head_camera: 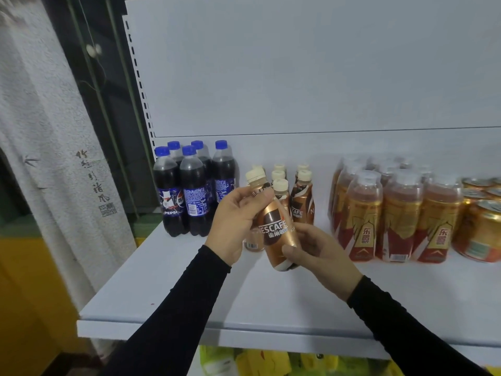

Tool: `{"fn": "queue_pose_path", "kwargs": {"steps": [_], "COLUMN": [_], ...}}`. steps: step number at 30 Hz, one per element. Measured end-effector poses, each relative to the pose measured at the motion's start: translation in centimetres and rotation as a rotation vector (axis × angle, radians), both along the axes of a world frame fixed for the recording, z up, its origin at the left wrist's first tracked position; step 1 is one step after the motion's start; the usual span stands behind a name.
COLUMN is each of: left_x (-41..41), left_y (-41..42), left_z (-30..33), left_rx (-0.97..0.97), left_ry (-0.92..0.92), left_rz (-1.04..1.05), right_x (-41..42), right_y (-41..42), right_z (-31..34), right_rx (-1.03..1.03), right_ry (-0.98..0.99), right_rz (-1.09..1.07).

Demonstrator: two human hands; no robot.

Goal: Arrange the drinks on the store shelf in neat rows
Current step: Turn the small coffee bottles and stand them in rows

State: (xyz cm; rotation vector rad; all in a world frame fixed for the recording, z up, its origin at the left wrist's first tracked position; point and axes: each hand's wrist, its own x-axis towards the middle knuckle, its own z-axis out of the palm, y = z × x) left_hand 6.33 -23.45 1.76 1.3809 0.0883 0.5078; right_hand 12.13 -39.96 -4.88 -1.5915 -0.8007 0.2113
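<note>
I hold a brown-gold Nescafe coffee bottle [276, 232] tilted above the white shelf [189, 289]. My left hand [230, 226] grips its upper part near the cream cap. Curled round its base is my right hand [317, 253]. Behind it stand several more Nescafe bottles [302, 199] in short rows. Several Pepsi bottles [192, 191] with blue caps are grouped at the back left. To the right stand several gold-red energy drink bottles [395, 215] in rows.
Gold cans [482, 229] sit at the far right of the shelf. The white back panel [298, 77] rises behind the drinks. A white curtain [48, 158] hangs left of the shelf. Yellow packs [257, 362] lie on the level below.
</note>
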Motion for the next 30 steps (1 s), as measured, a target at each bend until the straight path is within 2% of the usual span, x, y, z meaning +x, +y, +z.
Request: {"fn": "queue_pose_path", "kwargs": {"steps": [6,9,14,17,19,22,24,30], "left_x": [0.1,0.2,0.6,0.7,0.6,0.5,0.4,0.3], "left_y": [0.6,0.9,0.8,0.9,1.1,1.3,1.4,1.3], "left_z": [0.0,0.1,0.0,-0.1,0.1,0.3,0.3,0.5], "left_rx": [-0.026,-0.030,-0.046,-0.021,0.000,-0.034,-0.046,-0.041], "left_ry": [0.065,0.059,0.042,0.042,0.059,0.097,0.093,0.036], "left_rz": [-0.117,-0.123,-0.056,-0.058,-0.097,-0.156,-0.146,-0.038], "right_x": [-0.1,0.0,-0.1,0.1,0.1,-0.2,0.0,0.0], "right_y": [0.2,0.1,0.5,0.6,0.6,0.7,0.7,1.1], "right_z": [-0.4,-0.3,0.0,-0.1,-0.1,-0.1,-0.2,0.6], "right_rx": [0.147,0.149,-0.053,-0.040,0.020,0.121,0.115,-0.134], "right_ry": [0.203,0.260,-0.012,-0.025,0.028,0.226,0.265,-0.072], "right_rz": [0.072,0.089,-0.002,-0.028,0.001,0.097,0.124,-0.007]}}
